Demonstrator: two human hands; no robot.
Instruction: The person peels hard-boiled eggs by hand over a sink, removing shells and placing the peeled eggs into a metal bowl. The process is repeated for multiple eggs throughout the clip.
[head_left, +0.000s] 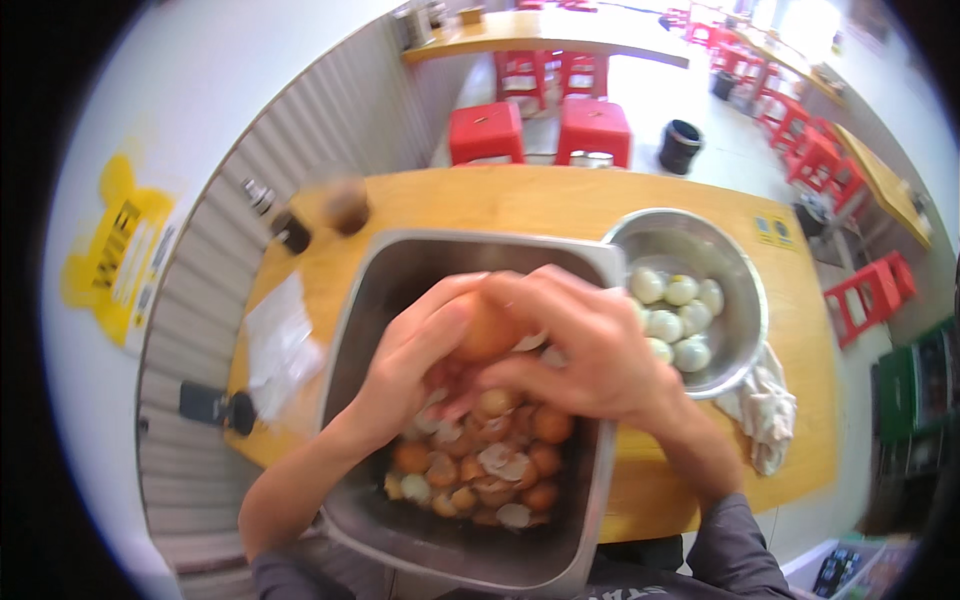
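Observation:
Above a deep stainless steel container (600, 480), my left hand (412, 345) grips a brown egg (491, 328) with its thumb across the side. My right hand (577, 337) curls beside the same egg, its fingers bent and slightly blurred; whether they touch it I cannot tell. Brown eggs (553, 424) and broken eggshells (504, 461) lie in the container below. To the right, a round steel bowl (757, 322) holds several peeled eggs (664, 325).
The wooden table (517, 199) carries a white cloth (765, 420) at right, a clear plastic bag (281, 345), a dark bottle (289, 229) and a blurred brown jar (349, 206) at left. Red stools (592, 127) and a black bin (681, 146) stand beyond.

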